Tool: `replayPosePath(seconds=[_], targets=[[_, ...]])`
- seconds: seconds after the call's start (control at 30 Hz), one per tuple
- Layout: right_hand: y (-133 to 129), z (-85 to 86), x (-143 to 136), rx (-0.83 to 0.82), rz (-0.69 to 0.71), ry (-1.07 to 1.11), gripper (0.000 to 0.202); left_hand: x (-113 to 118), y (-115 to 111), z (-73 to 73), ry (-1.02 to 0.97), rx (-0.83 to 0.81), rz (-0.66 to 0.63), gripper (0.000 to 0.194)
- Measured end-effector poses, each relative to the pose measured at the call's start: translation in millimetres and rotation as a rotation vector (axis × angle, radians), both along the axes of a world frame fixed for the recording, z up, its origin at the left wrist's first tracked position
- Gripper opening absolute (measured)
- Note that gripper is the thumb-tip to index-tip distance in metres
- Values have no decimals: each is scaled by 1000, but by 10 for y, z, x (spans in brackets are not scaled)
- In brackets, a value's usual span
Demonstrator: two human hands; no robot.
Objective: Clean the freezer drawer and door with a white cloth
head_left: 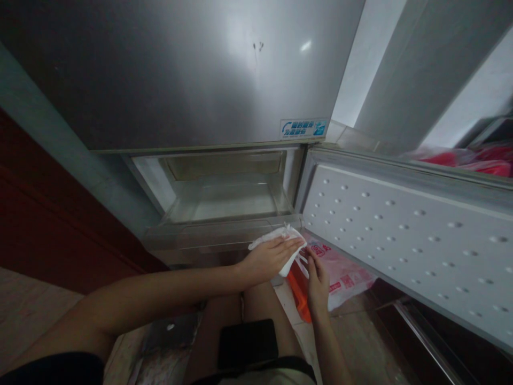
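In front of the pulled-out clear drawer (224,235) I hold a crumpled white piece (286,231); whether it is cloth or a thin plastic bag I cannot tell. My left hand (274,259) lies across it, fingers straight and together, gripping it. My right hand (318,278) is just to the right, its fingers pinched at the edge of the white piece, where thin white strips hang. Below the hands are an orange object (298,294), partly covered, and a pink-and-white printed plastic bag (340,270).
The fridge's upper door (180,75) is closed above the drawer. Its lower door (401,230) stands swung out to the right. A dark red panel (60,214) is at the left. A black phone-like slab (248,344) rests on my lap.
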State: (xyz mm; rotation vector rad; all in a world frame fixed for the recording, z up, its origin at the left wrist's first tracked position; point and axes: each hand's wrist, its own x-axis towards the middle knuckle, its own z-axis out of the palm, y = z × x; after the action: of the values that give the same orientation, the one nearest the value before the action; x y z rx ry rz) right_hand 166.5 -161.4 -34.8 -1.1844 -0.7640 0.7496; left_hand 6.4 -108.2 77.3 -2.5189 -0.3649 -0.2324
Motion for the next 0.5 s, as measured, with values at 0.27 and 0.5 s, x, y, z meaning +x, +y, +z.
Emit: replayPosePath(seconds=[0.27, 0.5], targets=[[70, 46, -46, -5, 97, 152, 46, -47, 98, -556, 54, -30, -38, 44], [31, -63, -51, -10, 160, 244, 47, -71, -5, 192, -1, 45, -16, 46]])
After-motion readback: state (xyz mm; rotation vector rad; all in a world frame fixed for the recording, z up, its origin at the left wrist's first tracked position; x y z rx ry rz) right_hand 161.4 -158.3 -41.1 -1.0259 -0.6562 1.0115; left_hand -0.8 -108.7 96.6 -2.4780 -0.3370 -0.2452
